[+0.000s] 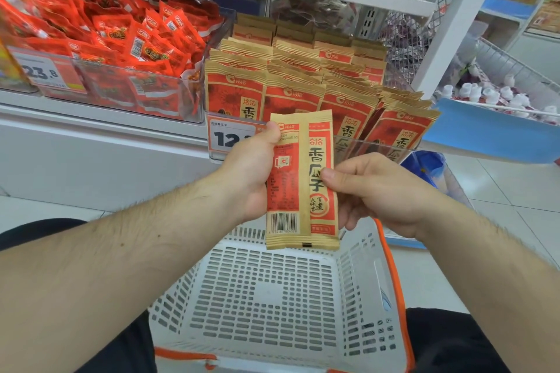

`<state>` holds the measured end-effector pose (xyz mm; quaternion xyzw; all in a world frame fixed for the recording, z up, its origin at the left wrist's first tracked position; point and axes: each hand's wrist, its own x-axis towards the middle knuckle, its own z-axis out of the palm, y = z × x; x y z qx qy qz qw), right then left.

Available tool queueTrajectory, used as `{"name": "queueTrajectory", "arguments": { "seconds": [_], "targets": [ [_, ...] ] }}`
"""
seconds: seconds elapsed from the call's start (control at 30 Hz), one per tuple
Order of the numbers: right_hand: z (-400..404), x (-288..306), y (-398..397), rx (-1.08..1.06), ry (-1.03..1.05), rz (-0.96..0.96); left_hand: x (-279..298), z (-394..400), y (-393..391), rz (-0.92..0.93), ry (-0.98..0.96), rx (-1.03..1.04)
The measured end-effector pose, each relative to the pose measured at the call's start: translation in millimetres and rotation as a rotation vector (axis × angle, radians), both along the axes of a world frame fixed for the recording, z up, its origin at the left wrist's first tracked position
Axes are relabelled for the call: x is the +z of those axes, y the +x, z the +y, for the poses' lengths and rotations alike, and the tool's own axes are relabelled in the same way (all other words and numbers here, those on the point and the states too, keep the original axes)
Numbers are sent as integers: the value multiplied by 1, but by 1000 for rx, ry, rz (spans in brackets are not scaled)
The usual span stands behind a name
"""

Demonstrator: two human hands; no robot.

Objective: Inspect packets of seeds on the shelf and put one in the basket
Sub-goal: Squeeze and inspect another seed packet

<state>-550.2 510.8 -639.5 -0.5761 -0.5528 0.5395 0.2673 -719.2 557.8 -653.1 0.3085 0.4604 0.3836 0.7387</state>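
I hold one tan and red seed packet (303, 185) upright in front of the shelf, its back with the barcode facing me. My left hand (251, 172) grips its left edge, thumb near the top corner. My right hand (372, 188) pinches its right edge with thumb and fingers. Directly below the packet stands a white plastic basket (372, 278) with orange trim, nothing inside it. Behind the packet, several matching seed packets (291, 82) stand in rows in a clear shelf bin.
A clear bin of small red snack packets (121, 39) sits left of the seed bin, with a 23.8 price tag (42, 73). A 12 price tag (230, 136) hangs below the seeds. A white shelf post (448, 24) rises at right; a wire bin of white bottles (500, 91) lies beyond.
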Motion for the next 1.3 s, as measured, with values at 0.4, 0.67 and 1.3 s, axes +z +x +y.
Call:
{"name": "queueTrajectory", "arguments": {
  "seconds": [0.4, 0.67, 1.3],
  "targets": [
    [-6, 6, -3, 89, -24, -89, -1, 3, -1, 77, 4, 22],
    [-15, 2, -30, 112, 105, -456, -7, -1, 5, 177, 222, -152],
    [-9, 5, -25, -71, 86, 173, -5, -7, 6, -53, 181, -441]
  ]
}}
